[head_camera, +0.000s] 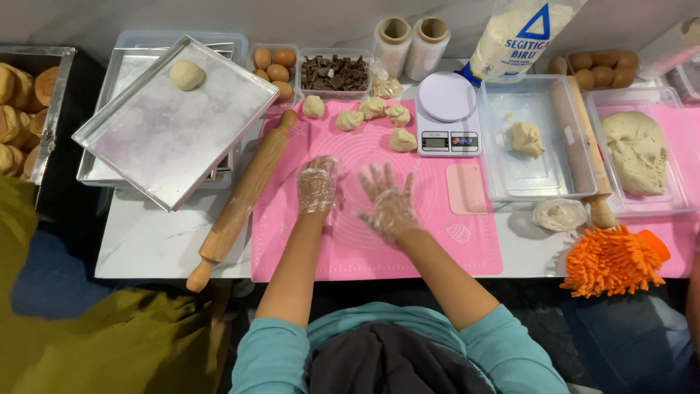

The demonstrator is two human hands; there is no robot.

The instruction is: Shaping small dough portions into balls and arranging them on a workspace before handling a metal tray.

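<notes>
Both my hands wear thin clear plastic gloves and hover over a pink silicone mat (408, 248). My left hand (317, 186) is curled, knuckles up, on the mat; I cannot see whether anything is under it. Just to its right, my right hand (386, 204) is flat with fingers spread and holds nothing. Several small dough balls (372, 108) lie at the mat's far edge, just beyond my hands. A wooden rolling pin (240, 201) lies slanted left of my left hand.
A tilted metal tray (138, 138) with one dough ball (187, 74) sits at left, near baked buns (22, 109). Eggs (273, 66), chocolate chunks (335, 73), a white scale (446, 113) and a flour bag (518, 33) line the back. Right: clear tubs, large dough (638, 149), orange mitt (612, 259).
</notes>
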